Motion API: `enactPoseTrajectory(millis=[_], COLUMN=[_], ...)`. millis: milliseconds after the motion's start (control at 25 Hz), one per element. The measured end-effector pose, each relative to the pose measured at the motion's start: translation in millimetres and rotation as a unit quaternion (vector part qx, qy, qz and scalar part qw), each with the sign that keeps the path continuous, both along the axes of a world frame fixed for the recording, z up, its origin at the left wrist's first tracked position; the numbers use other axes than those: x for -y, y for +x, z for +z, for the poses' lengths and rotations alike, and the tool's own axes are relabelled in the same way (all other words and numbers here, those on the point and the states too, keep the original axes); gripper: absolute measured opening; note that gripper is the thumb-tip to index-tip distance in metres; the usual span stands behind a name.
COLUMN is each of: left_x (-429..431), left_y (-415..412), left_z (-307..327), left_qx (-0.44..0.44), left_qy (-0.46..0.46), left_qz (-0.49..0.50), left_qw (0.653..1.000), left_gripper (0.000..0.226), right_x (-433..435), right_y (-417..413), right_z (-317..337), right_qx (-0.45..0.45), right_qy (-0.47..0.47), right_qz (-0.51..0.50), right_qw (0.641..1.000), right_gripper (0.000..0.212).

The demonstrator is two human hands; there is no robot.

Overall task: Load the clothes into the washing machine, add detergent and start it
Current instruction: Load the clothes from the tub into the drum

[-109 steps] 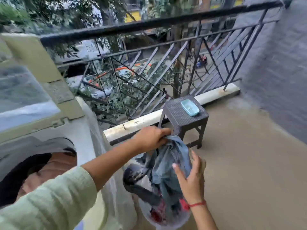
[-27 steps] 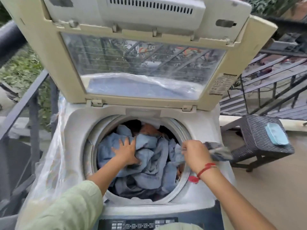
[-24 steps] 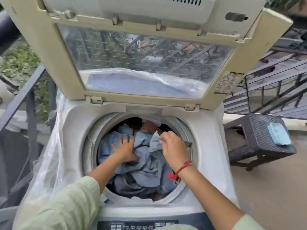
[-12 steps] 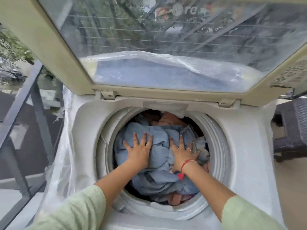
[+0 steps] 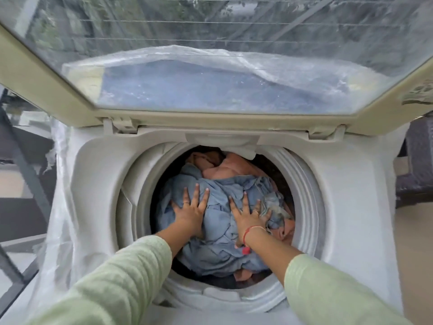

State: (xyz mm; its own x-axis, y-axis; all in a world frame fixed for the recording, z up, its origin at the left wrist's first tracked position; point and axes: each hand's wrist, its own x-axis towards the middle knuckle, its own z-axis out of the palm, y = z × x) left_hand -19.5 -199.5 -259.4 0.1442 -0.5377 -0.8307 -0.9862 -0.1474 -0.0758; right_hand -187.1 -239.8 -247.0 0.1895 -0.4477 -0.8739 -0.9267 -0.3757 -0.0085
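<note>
Both the left hand [image 5: 191,213] and the right hand [image 5: 248,215] are pressed flat on a heap of crumpled blue-grey clothes [image 5: 218,231], which is packed inside the round drum of a white top-loading washing machine [image 5: 351,195]. Each grip is apart, fingers spread, nothing clasped. A red thread bracelet [image 5: 251,229] is worn at the right wrist. A peach garment [image 5: 225,170] is seen behind the blue heap. The cream-framed glass lid [image 5: 210,66] is raised.
</note>
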Motion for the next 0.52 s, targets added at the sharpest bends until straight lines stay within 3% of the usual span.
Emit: enactPoseTrajectory(millis=[200,360,440,520], left_x=[50.2,36.1,26.4,15.0], left_y=[-0.9,-12.6,-30.6,-56.1], left_z=[38.9,91.3,124.7,162.8], left_qx=[-0.020,-0.117,-0.217,-0.288], left_qy=[0.027,-0.021,-0.136,-0.304], left_qz=[0.010,0.081,0.113,0.145], left_qw=[0.999,0.990,0.960,0.897], left_gripper=[0.136,0.106,0.074,0.046], right_x=[50.0,51.1,47.4,35.6], right_y=[-7.0,-43.0,-48.4,-52.6], right_z=[31.3,82.7,122.2,165.6], right_qx=[-0.007,0.074,0.156,0.277], right_qy=[0.034,0.043,0.073,0.035], right_qz=[-0.053,-0.094,-0.123,-0.151], right_qw=[0.998,0.992,0.977,0.948], right_gripper=[0.116,0.056,0.048,0.053])
